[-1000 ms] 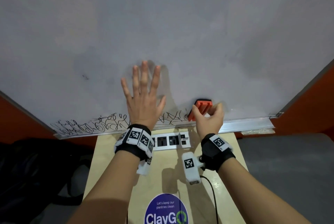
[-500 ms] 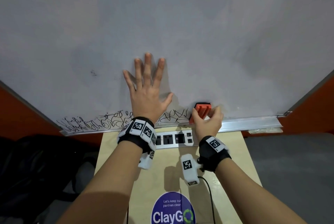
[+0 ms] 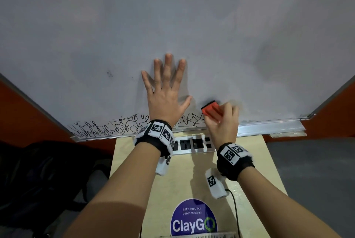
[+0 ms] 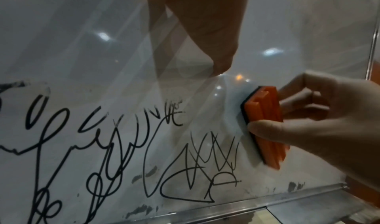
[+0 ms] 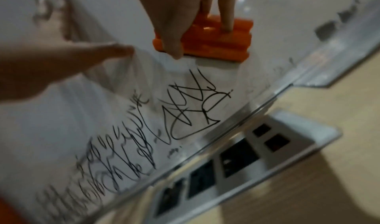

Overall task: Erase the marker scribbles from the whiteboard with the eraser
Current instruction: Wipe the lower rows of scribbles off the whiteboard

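Note:
A large whiteboard (image 3: 172,17) fills the head view. Black marker scribbles (image 3: 107,128) run along its bottom edge from the left corner to just left of the eraser, and appear as scribbles (image 4: 185,162) in the left wrist view and scribbles (image 5: 185,110) in the right wrist view. My left hand (image 3: 165,91) lies flat on the board, fingers spread. My right hand (image 3: 223,120) grips an orange eraser (image 3: 211,111) with a dark felt face, pressed against the board just right of the scribbles; the eraser (image 4: 265,123) shows between thumb and fingers, as does the eraser (image 5: 216,40).
An aluminium ledge (image 3: 269,126) runs under the board. Below stands a pale wooden table (image 3: 259,170) with a built-in socket strip (image 3: 192,144) and a round purple sticker (image 3: 194,218). A black bag (image 3: 38,180) sits at the left. Orange wall shows at both sides.
My right hand has lifted the eraser slightly up the board and tilted it. The left hand stays flat on the board. The head view has shifted a little.

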Demonstrator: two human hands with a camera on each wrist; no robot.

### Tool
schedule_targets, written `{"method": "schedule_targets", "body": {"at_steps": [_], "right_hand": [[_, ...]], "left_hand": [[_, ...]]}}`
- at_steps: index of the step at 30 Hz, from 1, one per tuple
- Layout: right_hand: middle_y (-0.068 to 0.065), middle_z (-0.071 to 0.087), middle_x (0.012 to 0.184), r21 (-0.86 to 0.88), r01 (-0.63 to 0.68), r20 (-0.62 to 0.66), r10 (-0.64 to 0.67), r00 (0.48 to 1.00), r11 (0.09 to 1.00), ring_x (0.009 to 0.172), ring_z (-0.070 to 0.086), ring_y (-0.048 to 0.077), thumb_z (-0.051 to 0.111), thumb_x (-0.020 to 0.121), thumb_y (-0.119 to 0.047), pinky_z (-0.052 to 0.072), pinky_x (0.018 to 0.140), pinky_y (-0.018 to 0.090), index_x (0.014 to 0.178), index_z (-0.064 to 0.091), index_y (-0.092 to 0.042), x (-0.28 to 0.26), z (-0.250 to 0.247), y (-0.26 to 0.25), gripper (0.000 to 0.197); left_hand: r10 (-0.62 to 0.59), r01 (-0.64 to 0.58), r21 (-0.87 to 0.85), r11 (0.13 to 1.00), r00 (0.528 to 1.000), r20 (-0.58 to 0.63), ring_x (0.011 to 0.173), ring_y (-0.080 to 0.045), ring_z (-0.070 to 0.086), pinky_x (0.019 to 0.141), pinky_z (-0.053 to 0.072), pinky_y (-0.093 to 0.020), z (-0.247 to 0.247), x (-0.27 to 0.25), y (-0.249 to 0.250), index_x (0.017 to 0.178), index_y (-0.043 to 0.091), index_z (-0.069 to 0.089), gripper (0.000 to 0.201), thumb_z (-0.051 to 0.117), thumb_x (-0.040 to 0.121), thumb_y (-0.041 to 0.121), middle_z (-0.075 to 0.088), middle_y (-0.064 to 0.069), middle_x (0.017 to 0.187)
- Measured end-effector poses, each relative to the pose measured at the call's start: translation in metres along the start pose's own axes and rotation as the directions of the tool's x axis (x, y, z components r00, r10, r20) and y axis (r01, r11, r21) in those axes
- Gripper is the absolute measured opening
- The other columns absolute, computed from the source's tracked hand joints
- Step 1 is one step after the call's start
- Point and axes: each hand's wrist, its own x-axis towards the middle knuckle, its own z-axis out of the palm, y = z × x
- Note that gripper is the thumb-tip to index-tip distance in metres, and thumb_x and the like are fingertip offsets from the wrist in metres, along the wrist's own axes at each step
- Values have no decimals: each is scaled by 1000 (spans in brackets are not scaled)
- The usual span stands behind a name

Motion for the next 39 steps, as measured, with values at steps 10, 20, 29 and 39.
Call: {"method": "schedule_targets", "body": {"at_steps": [10,20,29,39], "right_hand": [[14,65,102,-539,512,96,-554,827,669,92,53,31,75,76,2,47,77,42,102,70,-18,-10,29,54,33],[6,62,101,-445,501,331,-384,862,742,89,57,29,87,65,-23,46,75,42,103,64,-19,-26,49,25,45],[5,44,109,-53,11,147,-3,989,999,87,54,23,77,71,-26,53,70,36,116,45,-13,2,17,-9,56],[-4,60,90,-228,-254,105,283,953,940,79,56,19,75,79,-52,46,66,35,97,44,-21,-5,-1,0,48]], "left_hand": [[61,-61,4,998,997,-43,144,-30,-31,118,-11,-61,11,-1,-7,154,29,-20,113,55,81,71,-46,-3,152],[51,-52,-6,999,998,-33,141,-29,-38,116,-17,-60,11,0,-6,152,30,-25,112,52,82,71,-48,-2,150],[42,-43,-30,999,998,-43,145,-29,-33,118,-13,-60,10,-2,-3,154,29,-20,112,55,81,69,-42,-2,155],[47,-47,-21,999,999,-22,144,-29,-36,119,-3,-63,6,-4,-2,155,26,-19,113,58,82,65,-43,-5,154]]}}
